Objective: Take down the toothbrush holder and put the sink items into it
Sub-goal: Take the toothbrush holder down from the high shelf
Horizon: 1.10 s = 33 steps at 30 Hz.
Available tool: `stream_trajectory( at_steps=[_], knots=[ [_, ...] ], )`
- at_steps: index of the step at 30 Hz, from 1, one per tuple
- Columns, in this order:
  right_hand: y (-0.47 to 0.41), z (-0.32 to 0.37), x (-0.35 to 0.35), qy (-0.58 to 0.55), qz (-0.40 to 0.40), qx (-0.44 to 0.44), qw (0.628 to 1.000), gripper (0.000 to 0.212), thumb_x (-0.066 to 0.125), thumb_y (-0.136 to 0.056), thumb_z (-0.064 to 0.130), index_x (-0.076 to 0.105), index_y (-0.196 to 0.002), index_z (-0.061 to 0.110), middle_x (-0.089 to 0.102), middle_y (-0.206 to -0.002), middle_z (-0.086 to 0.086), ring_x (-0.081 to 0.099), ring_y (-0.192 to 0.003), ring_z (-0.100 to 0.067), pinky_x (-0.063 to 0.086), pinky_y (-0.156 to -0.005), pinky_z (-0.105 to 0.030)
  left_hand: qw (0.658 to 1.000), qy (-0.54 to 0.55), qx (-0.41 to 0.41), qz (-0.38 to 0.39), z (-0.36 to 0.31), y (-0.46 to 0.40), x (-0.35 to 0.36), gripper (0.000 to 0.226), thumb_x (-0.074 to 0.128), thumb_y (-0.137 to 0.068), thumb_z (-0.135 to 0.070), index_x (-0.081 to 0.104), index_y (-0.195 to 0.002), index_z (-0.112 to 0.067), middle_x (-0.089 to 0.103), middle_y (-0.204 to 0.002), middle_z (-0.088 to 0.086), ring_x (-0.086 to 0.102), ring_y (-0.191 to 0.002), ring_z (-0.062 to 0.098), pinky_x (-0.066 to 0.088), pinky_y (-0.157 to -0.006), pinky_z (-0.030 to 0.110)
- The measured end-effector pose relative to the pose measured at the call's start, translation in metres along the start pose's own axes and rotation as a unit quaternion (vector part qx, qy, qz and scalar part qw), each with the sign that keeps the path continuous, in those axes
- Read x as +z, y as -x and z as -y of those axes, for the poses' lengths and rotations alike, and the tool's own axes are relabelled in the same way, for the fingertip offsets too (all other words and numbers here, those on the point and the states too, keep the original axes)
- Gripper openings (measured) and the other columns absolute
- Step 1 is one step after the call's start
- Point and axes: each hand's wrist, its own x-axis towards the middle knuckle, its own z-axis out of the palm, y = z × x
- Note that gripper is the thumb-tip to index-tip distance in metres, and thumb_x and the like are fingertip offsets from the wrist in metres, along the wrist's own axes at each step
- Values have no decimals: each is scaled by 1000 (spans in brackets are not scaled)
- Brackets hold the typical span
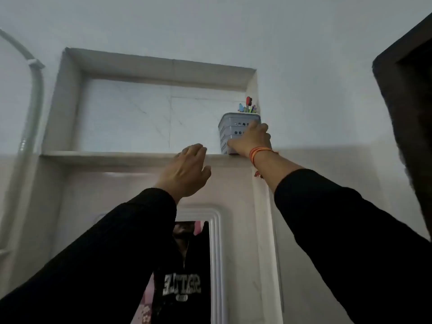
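Toothbrush holder (233, 129): grey, perforated, stood at the right end of the wall-niche shelf (105, 155), not yet taken down; coloured handles showed above its rim; sink items out of view, all loading left to do. Right hand (251, 140): grip wrapped around the holder's front, fingers curled onto it. Left hand (187, 171): grip spread, empty, near the shelf edge, beside and apart from the holder.

- A home bathroom: pale tiled walls with a recessed niche (149, 113) above a white-framed mirror (187, 272).
- A perforated holder (233, 132) with coloured toothbrush tops (248, 105) stands on the niche ledge.
- A grey pipe (35, 94) runs down the left wall.
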Motion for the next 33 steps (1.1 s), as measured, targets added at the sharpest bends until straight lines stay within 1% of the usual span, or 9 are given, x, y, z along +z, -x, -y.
stream_trajectory(
  at_steps=[4, 10, 13, 15, 18, 22, 26, 29, 33],
  knots=[
    [-23, 3, 23, 32, -61, 34, 997, 107, 75, -58, 63, 31, -141, 11, 36, -133, -16, 39, -118, -33, 48, -86, -43, 998, -67, -11, -16, 10, -13, 36, 67, 38, -105, -40, 27, -160, -4, 27, -168, 14, 24, -156, 29, 19, -127, 42],
    [-36, 11, 27, 19, -82, 83, 993, 133, 82, -41, 65, 22, -146, 9, 40, -128, -18, 46, -109, -29, 43, -73, -37, 991, -115, 5, -66, 19, 2, 63, 75, 38, -99, -42, 21, -162, -5, 19, -171, 13, 14, -160, 30, 18, -128, 45],
    [-33, 18, 34, 14, -62, 70, 996, 136, 82, -49, 58, 5, -153, 16, 38, -134, -21, 47, -115, -36, 50, -88, -47, 994, -99, 8, -51, 21, 11, 63, 78, 44, -97, -39, 18, -163, -6, 11, -173, 11, 5, -161, 28, 22, -128, 44],
    [-30, 19, 36, 2, -47, 72, 996, 141, 81, -47, 61, -1, -154, 20, 40, -136, -20, 46, -119, -38, 47, -96, -54, 995, -87, 13, -37, 22, 17, 58, 81, 46, -95, -38, 16, -164, -6, 6, -173, 10, 1, -161, 27, 22, -128, 44],
    [-22, 20, 26, -68, -39, 80, 994, 142, 82, -40, 63, 5, -153, 21, 40, -131, -17, 51, -113, -35, 51, -89, -46, 997, -76, 24, -5, 26, 18, 44, 81, 45, -96, -37, 12, -164, -8, 3, -174, 7, -2, -161, 22, 16, -130, 41],
    [3, 29, -4, -133, -33, 62, 989, 132, 84, -47, 56, 7, -150, 23, 38, -127, -13, 55, -103, -31, 44, -65, -34, 998, -43, 30, 22, 29, 20, 22, 78, 47, -97, -33, 17, -164, -10, 11, -173, 6, 6, -161, 20, 14, -129, 36],
    [40, 37, -45, -219, -7, 62, 974, 133, 84, -49, 47, 1, -150, 23, 35, -129, -13, 54, -105, -32, 54, -78, -38, 999, -3, 13, 46, 26, 38, -3, 71, 54, -96, -30, 31, -159, -8, 31, -167, 10, 32, -153, 26, 29, -122, 36],
    [81, 35, -66, -237, 11, 48, 970, 140, 85, -51, 44, -10, -153, 27, 33, -140, -13, 50, -113, -30, 53, -94, -44, 998, 42, -12, 49, 23, 67, -13, 65, 56, -94, -30, 40, -154, -10, 43, -160, 7, 43, -145, 26, 39, -115, 37],
    [155, 14, -69, -266, 55, 39, 962, 141, 91, -44, 43, -5, -148, 47, 38, -133, -11, 53, -103, -28, 54, -92, -43, 991, 104, -29, 84, 11, 133, -10, 58, 57, -95, -30, 47, -150, -17, 49, -154, 3, 47, -141, 23, 43, -110, 38]
  ],
)
